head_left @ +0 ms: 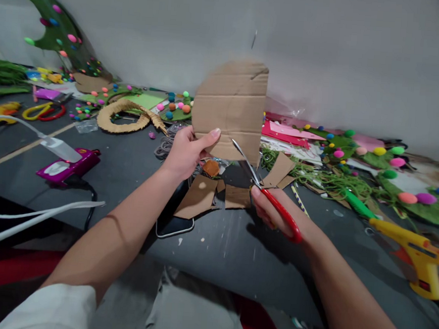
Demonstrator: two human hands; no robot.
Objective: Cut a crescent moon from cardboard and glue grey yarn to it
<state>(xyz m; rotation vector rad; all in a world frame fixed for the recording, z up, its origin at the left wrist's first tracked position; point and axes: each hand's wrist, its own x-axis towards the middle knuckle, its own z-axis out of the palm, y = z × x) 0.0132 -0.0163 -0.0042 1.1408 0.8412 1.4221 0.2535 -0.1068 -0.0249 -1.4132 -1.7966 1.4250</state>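
Note:
My left hand (190, 149) grips a piece of corrugated cardboard (230, 104) by its lower left corner, thumb on the near face. The cardboard is held upright above the table, rounded along its upper left and straight on the right. In my right hand (272, 209) is a pair of scissors (282, 215) with red handles. Its blades point up and left at the cardboard's lower edge, one blade showing in front of the near face. Cut cardboard scraps (197, 198) lie on the table below, partly over a dark phone-like object (173, 221).
A yellow glue gun (417, 256) rests at right. Green yarn (328, 180) and felt pieces with coloured pompoms (425, 198) line the wall. A braided ring (120, 116), a purple power adapter (69, 165) with white cables and another pair of scissors (45, 111) are at left.

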